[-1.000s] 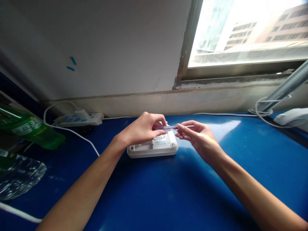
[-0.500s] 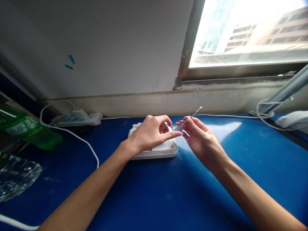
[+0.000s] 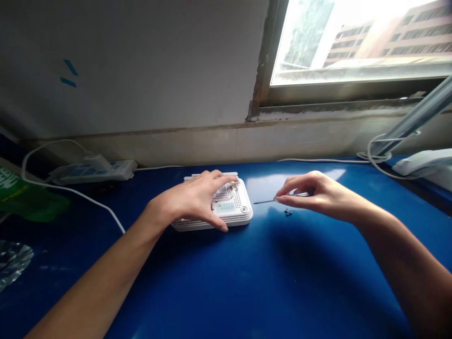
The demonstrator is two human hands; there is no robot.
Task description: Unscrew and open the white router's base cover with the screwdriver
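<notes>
A white router (image 3: 231, 207) lies on the blue table, its vented, labelled underside facing up. Spread over it, my left hand (image 3: 194, 197) grips it, with the thumb at the near edge and the fingers across the top. To the right, my right hand (image 3: 307, 190) pinches a screwdriver (image 3: 264, 202). Its thin shaft points left toward the router, its tip a little apart from the casing; most of the handle is hidden in my fingers. Just below this hand, a few small screws (image 3: 288, 212) lie together on the table.
A power strip (image 3: 120, 170) with a white plug and cable lies at the back left, near a green bottle (image 3: 35, 200). Clear plastic (image 3: 14, 263) shows at the left edge. A metal pole (image 3: 406, 122) wound with cable stands at the back right.
My left hand has left the screwdriver and come down onto the router. My right hand has moved right and turned the screwdriver from pointing up to pointing left. The screws have come into sight.
</notes>
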